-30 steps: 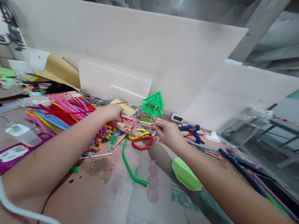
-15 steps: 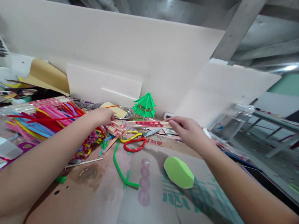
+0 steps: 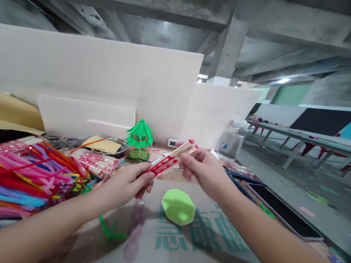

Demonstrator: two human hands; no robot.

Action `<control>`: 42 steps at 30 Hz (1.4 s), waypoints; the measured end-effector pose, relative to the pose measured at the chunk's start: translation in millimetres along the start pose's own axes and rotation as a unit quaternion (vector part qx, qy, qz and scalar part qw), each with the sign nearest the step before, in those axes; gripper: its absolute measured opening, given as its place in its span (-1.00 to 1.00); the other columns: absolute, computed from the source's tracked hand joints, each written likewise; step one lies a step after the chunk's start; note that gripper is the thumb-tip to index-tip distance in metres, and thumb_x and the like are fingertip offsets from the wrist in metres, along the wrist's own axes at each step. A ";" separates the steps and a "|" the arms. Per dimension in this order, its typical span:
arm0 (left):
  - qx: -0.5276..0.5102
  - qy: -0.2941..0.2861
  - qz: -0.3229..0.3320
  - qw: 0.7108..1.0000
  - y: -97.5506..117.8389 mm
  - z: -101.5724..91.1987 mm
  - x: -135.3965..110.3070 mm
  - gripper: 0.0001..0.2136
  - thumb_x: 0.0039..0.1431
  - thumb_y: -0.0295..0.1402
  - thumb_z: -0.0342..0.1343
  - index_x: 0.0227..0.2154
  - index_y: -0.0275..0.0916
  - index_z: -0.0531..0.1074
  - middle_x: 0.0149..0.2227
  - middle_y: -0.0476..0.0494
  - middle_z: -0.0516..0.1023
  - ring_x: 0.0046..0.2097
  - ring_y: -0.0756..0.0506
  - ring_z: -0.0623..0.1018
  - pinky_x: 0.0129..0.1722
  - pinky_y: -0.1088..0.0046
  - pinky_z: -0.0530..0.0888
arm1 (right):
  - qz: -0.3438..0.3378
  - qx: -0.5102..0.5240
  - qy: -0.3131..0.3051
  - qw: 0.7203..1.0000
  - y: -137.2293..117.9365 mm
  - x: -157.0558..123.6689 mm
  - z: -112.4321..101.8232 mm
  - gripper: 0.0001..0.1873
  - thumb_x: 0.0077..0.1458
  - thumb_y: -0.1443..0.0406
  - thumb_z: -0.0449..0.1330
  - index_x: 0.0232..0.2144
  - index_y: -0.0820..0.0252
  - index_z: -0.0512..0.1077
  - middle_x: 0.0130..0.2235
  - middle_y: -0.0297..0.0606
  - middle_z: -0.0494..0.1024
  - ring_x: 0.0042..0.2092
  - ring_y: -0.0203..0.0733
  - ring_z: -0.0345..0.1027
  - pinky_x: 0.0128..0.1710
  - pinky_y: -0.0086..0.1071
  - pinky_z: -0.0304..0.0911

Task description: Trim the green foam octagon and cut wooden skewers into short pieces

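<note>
Pink and blue fuzzy stems (image 3: 23, 176) crowd the left, hemming that side. Next, the left hand (image 3: 133, 181) pinches a bundle of red-wrapped sticks (image 3: 162, 165), raised and tilted; steering it calls, I'd judge, for both grips together. The step seems to be two-handed handling, with room nearer the body, past a green octagon (image 3: 178, 206). The right hand (image 3: 203, 168) grips the bundle's upper end; a phone (image 3: 284, 211) borders the right.

Red, white-marked stick packet (image 3: 162, 165), lime-green octagon (image 3: 178, 206), bright green model pagoda (image 3: 139, 143).
</note>
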State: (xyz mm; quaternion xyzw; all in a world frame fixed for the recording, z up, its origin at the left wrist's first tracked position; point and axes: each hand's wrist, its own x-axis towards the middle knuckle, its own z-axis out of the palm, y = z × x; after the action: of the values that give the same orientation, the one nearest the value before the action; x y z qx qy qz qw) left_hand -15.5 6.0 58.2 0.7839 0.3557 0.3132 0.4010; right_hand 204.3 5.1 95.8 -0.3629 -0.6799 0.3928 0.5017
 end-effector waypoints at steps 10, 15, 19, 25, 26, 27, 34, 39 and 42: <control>-0.228 -0.041 -0.029 0.972 -9.3 15.9 1.4 -0.60 0.17 0.02 0.05 -0.22 -0.27 0.34 -0.43 -0.10 0.52 -0.52 0.00 0.48 -0.54 0.53 0.36 | 0.007 0.019 -0.006 1.000 5.5 -6.5 13.0 -0.72 0.02 0.11 0.26 -0.41 0.23 0.44 -0.45 -0.37 0.49 -0.56 -0.41 0.30 -0.53 -0.46 0.25; -0.215 -0.044 -0.042 0.975 -5.3 17.2 1.5 -0.64 0.16 -0.03 0.10 -0.21 -0.26 0.39 -0.32 -0.14 0.55 -0.41 -0.03 0.54 -0.43 0.48 0.44 | 0.012 0.035 -0.011 0.999 6.2 -5.0 13.8 -0.70 -0.01 0.10 0.29 -0.37 0.24 0.44 -0.44 -0.37 0.49 -0.56 -0.41 0.30 -0.55 -0.46 0.28; -0.234 -0.052 -0.068 0.968 -4.3 18.7 1.7 -0.58 0.05 -0.01 0.20 -0.20 -0.26 0.42 -0.31 -0.14 0.56 -0.37 -0.05 0.56 -0.34 0.43 0.49 | 0.011 0.004 -0.018 1.000 7.9 -5.1 13.4 -0.74 0.06 0.14 0.24 -0.35 0.26 0.44 -0.44 -0.36 0.48 -0.55 -0.42 0.30 -0.53 -0.47 0.28; -0.300 -0.032 -0.080 0.950 -5.6 22.8 1.0 -0.54 0.00 0.01 0.23 -0.18 -0.26 0.44 -0.28 -0.18 0.59 -0.37 -0.08 0.58 -0.28 0.35 0.52 | 0.005 -0.016 -0.011 1.000 9.2 -6.5 11.7 -0.76 0.10 0.15 0.21 -0.35 0.23 0.41 -0.46 -0.38 0.46 -0.54 -0.41 0.32 -0.51 -0.47 0.29; -0.304 -0.030 -0.082 0.949 -5.5 22.7 0.9 -0.53 0.00 0.02 0.23 -0.18 -0.26 0.44 -0.28 -0.19 0.60 -0.36 -0.08 0.59 -0.27 0.34 0.52 | 0.005 -0.014 -0.009 1.000 9.1 -6.2 11.7 -0.76 0.09 0.14 0.22 -0.36 0.23 0.41 -0.46 -0.39 0.46 -0.54 -0.41 0.32 -0.51 -0.48 0.29; -0.307 -0.026 -0.083 0.948 -5.2 22.3 1.0 -0.53 0.00 0.02 0.23 -0.17 -0.26 0.43 -0.27 -0.20 0.60 -0.36 -0.09 0.59 -0.27 0.33 0.52 | 0.005 -0.010 -0.008 1.000 9.0 -5.7 11.7 -0.76 0.09 0.14 0.22 -0.38 0.22 0.40 -0.47 -0.40 0.46 -0.54 -0.41 0.32 -0.52 -0.48 0.29; -0.306 0.016 -0.089 0.948 -1.9 14.9 3.8 -0.50 -0.04 0.00 0.27 -0.16 -0.27 0.40 -0.34 -0.18 0.59 -0.36 -0.12 0.59 -0.37 0.40 0.49 | -0.006 0.008 0.003 1.000 12.0 -0.1 9.6 -0.75 0.05 0.13 0.23 -0.40 0.22 0.39 -0.49 -0.41 0.44 -0.56 -0.40 0.32 -0.55 -0.47 0.31; -0.260 -0.025 -0.070 0.963 -6.0 12.7 4.0 -0.59 0.06 -0.08 0.23 -0.15 -0.26 0.40 -0.29 -0.14 0.53 -0.35 -0.04 0.54 -0.38 0.47 0.44 | -0.002 -0.006 0.002 1.000 13.9 0.1 9.0 -0.77 0.07 0.16 0.22 -0.40 0.23 0.39 -0.48 -0.40 0.46 -0.58 -0.40 0.34 -0.57 -0.47 0.30; -0.200 -0.027 -0.045 0.978 -7.7 10.8 4.5 -0.67 0.12 -0.06 0.15 -0.31 -0.28 0.37 -0.43 -0.02 0.44 -0.46 0.04 0.44 -0.47 0.54 0.35 | 0.002 -0.018 -0.004 1.000 13.2 -0.8 8.0 -0.75 0.07 0.14 0.21 -0.40 0.23 0.39 -0.47 -0.38 0.48 -0.56 -0.39 0.35 -0.55 -0.46 0.31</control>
State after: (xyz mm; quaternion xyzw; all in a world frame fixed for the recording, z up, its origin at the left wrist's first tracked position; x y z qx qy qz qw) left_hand -7.0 8.6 47.4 0.6794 0.3096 0.3385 0.5727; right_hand 198.0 8.6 82.1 -0.3717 -0.6880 0.3828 0.4919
